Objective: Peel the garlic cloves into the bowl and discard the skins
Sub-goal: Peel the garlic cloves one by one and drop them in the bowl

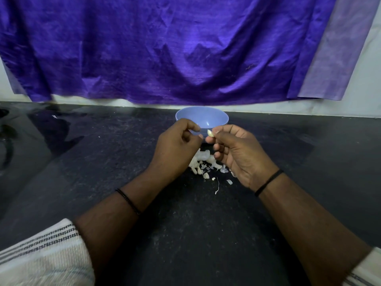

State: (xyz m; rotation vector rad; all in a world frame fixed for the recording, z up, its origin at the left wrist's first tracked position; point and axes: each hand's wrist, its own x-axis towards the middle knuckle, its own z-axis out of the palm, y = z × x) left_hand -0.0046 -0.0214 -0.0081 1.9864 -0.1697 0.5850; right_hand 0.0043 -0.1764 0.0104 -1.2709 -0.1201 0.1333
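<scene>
Pale garlic clove [209,132] pinched in the right hand [237,155] just before the blue bowl [214,117].
The left hand [177,145] is curled, fingertips pinched together; what they hold I cannot tell. Cloves and skins [203,162] lie heaped on the black counter [103,162] beneath. The bowl's visible inside looks bare.

- Bench [123,162]: dark stone-like top, speckled with fine pale flecks, polished and glossy at the left of the frame, where it mirrors the cloth.
- Cloth [165,48], across the top of the frame: purple woven fabric with a silky sheen, creased and rumpled; a paler, matt lilac band runs down its right edge.
- Bowl [218,116], centre: smooth pale-blue plastic with a soft satin gloss.
- Garlic skins [206,166], lower centre: thin, papery, dry white flakes.
- Sleeve [41,254], lower left: off-white woven cloth, matt, with dark stripes.
</scene>
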